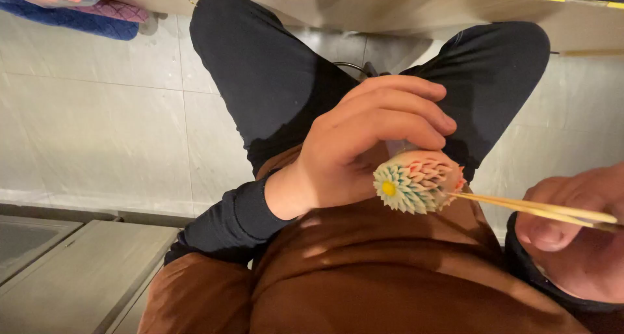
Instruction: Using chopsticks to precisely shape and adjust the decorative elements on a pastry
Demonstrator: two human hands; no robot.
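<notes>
Holding one petalled sweet [416, 181], left hand [364, 145]; right hand [578, 233] grips two sticks [533, 207]

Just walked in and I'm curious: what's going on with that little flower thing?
A seated person holds a small flower-shaped piece, with a yellow centre and teal, white and pink petals, in the left hand. The right hand pinches a thin wooden tool, its tip touching the side of the flower. All this is above the person's lap, over a tiled floor.
</notes>
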